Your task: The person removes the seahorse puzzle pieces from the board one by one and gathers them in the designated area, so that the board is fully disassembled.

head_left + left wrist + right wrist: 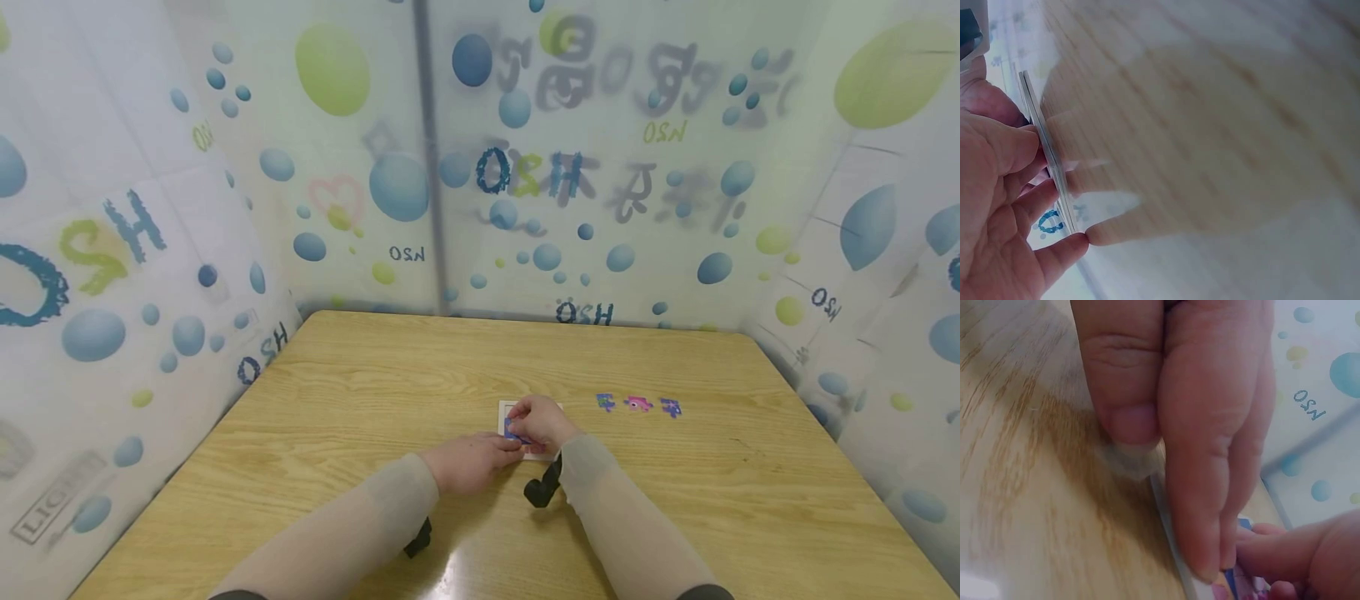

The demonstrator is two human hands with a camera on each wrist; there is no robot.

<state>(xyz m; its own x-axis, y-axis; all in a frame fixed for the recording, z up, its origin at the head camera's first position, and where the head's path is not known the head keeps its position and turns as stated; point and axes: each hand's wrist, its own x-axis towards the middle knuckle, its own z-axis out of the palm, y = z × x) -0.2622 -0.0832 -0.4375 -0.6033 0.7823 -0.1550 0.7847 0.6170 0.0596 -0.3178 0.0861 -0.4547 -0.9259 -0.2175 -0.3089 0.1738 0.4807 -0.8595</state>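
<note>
A small white-framed puzzle board (504,408) lies on the table, mostly covered by both hands. My left hand (472,461) comes in from the left, its straight fingers resting on the board's near left edge. In the right wrist view these left fingers (1194,487) press along the rim, the thumb beside it. My right hand (542,422) is over the board, thumb and fingers pinching a blue puzzle piece (510,427) at the left part of the frame. From the left wrist the board (1050,156) shows edge-on.
Three loose puzzle pieces lie in a row right of the board: a blue-green one (605,402), a pink one with an eye (638,404) and a purple-blue one (671,407). The wooden table (360,367) is bounded by patterned curtain walls (525,250).
</note>
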